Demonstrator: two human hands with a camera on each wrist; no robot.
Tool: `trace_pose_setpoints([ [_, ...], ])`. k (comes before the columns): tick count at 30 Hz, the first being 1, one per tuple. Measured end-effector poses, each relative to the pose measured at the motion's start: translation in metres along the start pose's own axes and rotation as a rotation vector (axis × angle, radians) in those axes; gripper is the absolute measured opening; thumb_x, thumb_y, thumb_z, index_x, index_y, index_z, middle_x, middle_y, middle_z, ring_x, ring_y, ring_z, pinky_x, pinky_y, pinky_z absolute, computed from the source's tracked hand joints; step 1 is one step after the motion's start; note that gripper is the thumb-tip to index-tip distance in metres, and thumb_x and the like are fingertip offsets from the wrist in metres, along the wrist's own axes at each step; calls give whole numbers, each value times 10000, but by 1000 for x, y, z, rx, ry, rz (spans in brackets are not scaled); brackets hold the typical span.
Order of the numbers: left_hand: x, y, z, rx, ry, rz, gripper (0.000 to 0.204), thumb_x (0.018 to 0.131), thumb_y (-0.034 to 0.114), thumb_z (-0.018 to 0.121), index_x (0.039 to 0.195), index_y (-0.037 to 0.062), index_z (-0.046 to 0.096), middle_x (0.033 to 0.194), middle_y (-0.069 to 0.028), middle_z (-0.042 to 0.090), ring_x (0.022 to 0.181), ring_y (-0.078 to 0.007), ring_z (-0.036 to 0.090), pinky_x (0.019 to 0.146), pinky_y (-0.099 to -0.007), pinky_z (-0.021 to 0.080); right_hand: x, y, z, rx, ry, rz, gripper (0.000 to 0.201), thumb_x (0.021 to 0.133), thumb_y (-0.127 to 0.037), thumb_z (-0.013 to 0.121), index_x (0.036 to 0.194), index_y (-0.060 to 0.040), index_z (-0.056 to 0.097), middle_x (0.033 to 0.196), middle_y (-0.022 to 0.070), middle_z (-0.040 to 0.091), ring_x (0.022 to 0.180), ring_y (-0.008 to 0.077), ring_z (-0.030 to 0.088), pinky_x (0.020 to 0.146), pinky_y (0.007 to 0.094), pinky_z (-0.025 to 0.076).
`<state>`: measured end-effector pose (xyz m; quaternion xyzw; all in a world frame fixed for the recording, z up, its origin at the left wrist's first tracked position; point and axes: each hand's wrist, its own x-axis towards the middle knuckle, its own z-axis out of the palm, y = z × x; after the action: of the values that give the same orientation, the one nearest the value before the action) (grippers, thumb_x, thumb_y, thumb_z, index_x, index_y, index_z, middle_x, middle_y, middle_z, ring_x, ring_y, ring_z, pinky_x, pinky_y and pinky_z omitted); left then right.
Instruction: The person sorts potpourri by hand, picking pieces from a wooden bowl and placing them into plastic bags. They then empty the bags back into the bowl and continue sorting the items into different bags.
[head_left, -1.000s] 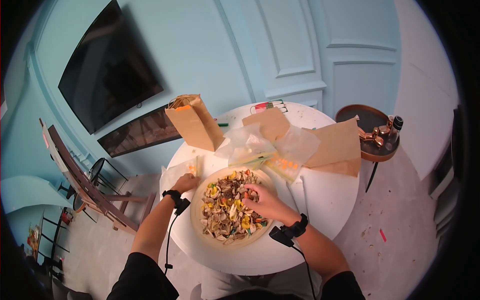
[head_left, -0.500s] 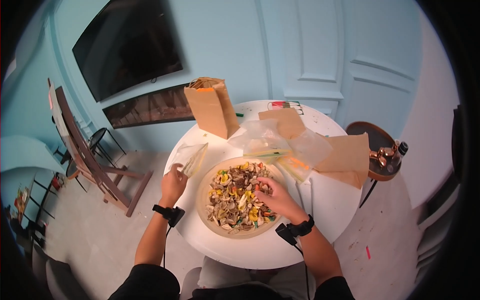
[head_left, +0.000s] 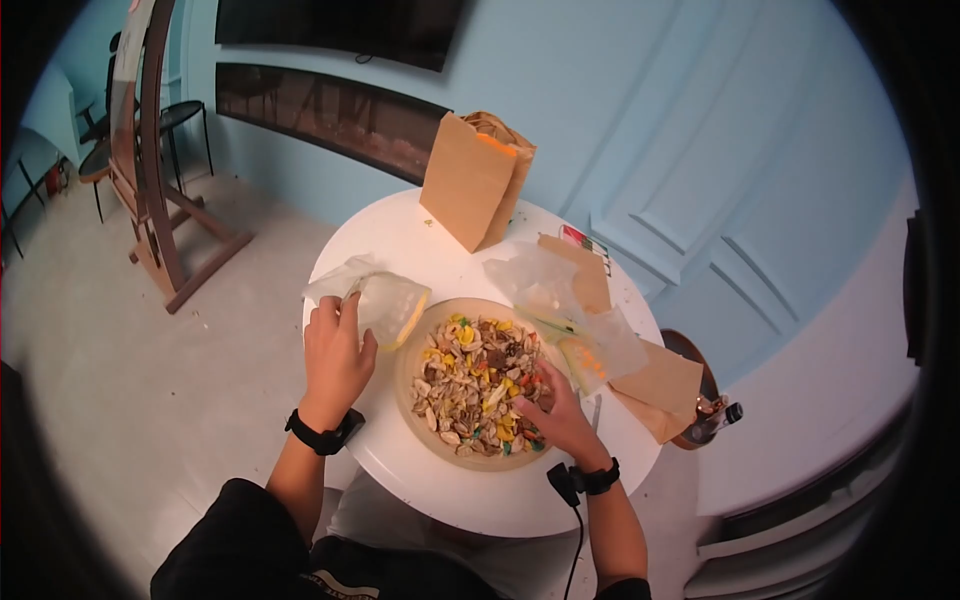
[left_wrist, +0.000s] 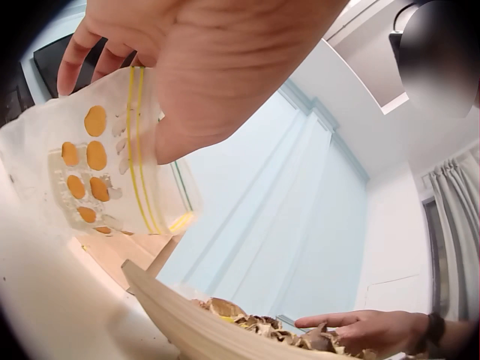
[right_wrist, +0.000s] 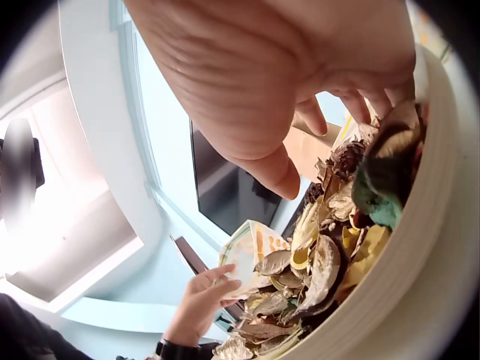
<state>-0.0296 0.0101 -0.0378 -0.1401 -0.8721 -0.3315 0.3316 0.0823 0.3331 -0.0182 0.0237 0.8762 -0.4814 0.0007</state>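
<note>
A round pale wooden bowl [head_left: 405, 405] holds a heap of dried petals and pods [head_left: 465, 390], brown with yellow, red and green bits. At its left, my left hand [head_left: 335, 365] pinches the edge of a clear zip bag [head_left: 392, 308]. Orange dots and yellow zip lines show on this bag in the left wrist view, with my thumb at its mouth. My right hand [head_left: 562, 418] lies over the right side of the heap, fingers spread and loosely bent. In the right wrist view its fingertips hang close above the petals, partly hidden behind the palm.
A brown paper bag [head_left: 465, 180] stands at the back of the round white table [head_left: 380, 230]. More zip bags [head_left: 535, 285] and a kraft envelope [head_left: 660, 390] lie right of the bowl. Beyond is a side table with a bottle [head_left: 722, 415]; an easel [head_left: 155, 180] stands left.
My left hand has pulled back from the bowl's rim, and the zip bag is now raised and spread in it. My right hand stays over the petals. The head view has turned.
</note>
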Motion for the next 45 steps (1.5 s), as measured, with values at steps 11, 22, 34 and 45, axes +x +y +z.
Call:
trace_pose_setpoints([
  [11,-17,38,-1,-40,-141,-1,730,754,35,727,1408,-102,435,1318,-310,480,967,-448,617,817,-477,524,52,-39,27,-818,-242,-183,1009,749,-505,867,1564,-210,349,1583,305,277,1437,541,296,1152,575,346],
  [22,-14,36,-2,-39,-153,-24,695,741,8,685,1383,-112,448,1335,-303,481,1095,-431,569,860,-481,489,71,-30,28,-780,-136,-209,738,730,-362,838,1401,-273,543,1392,206,454,1283,446,477,1063,505,449],
  [34,-4,55,26,-32,-214,29,621,736,6,682,1307,-125,475,1288,-301,499,1008,-423,604,807,-475,544,89,-3,25,-542,-26,-280,599,703,-237,814,1248,-140,585,1269,151,533,1202,398,535,1012,486,480],
  [45,0,78,36,-95,-285,46,711,751,23,698,1372,-154,402,1358,-340,444,1071,-471,603,870,-468,561,98,-62,17,777,-135,122,405,920,-118,723,1274,-112,526,1057,47,618,866,148,656,639,293,548],
])
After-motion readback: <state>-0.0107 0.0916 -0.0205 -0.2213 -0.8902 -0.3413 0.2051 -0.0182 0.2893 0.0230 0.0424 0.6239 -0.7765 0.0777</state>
